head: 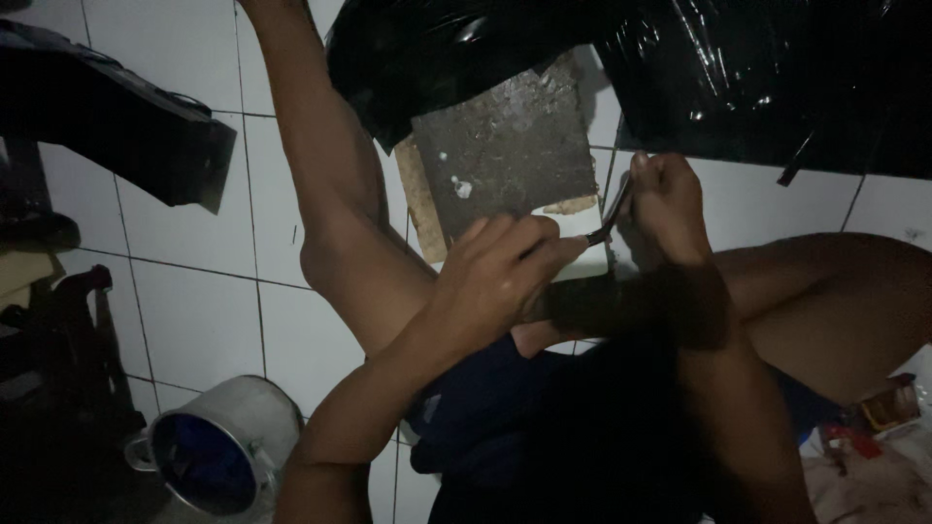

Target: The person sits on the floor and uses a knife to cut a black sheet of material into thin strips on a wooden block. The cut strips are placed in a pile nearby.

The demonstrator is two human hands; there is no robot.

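- Lower left of the frame: a metal pot (218, 448) stands on the white tiled floor (194, 320).
- Centre: the left hand (500, 270) and right hand (668, 206), both with fingers pressed together, pinch opposite ends of a thin dark blade (612, 215).
- Just beyond, upper centre: a dark square slab (505, 155) lies under black plastic sheeting (680, 68).

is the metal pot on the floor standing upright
No, the metal pot lies tipped on its side on the white tiled floor, its dark open mouth facing the camera.
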